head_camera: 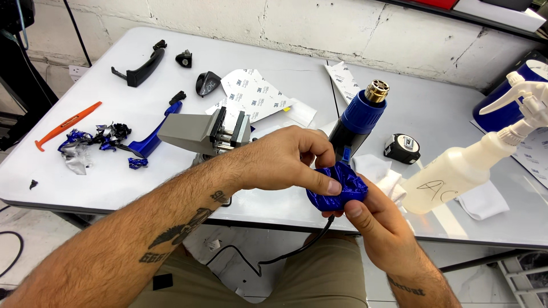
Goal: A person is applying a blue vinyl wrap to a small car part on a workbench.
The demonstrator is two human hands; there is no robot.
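Blue film [338, 188] (crumpled into a wad) sits pinched between both hands over the table's [103, 188] near edge: left hand [279, 162] thumb pressing on top, right hand [379, 225] gripping underneath. Behind stand a heat gun [358, 121] and spray bottle [468, 168].

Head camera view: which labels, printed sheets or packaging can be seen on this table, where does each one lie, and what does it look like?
Printed backing sheets: table middle, behind the grey vise; white, cut irregularly, small repeated dark marks.
Another backing sheet: further right, near the wall; white pointed strip, same marks.
Spray bottle: right side, lying tilted; translucent white, handwritten dark marking.
Tape measure: beside the heat gun; black, pale round label.
Printed sheet: far right edge; white, repeated marks.
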